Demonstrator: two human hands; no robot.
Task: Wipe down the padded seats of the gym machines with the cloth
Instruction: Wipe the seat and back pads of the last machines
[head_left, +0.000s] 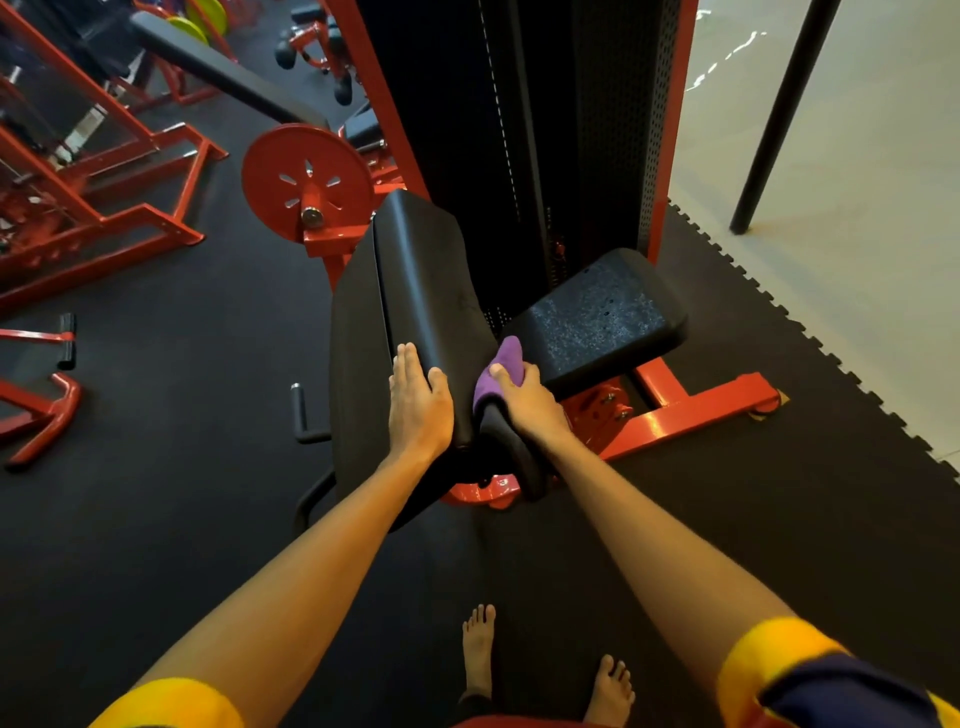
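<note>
While left grip (418, 400) braces one pad (426, 270), right grip (527, 397) holds one cloth (501, 366).

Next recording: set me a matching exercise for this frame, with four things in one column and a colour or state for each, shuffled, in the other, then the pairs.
Things
1. left hand
2. right hand
3. cloth
4. weight plate

Colour or state
A. red
B. rests flat on the back pad
C. purple
D. grips the cloth

Pairs: 1-B, 2-D, 3-C, 4-A
</note>
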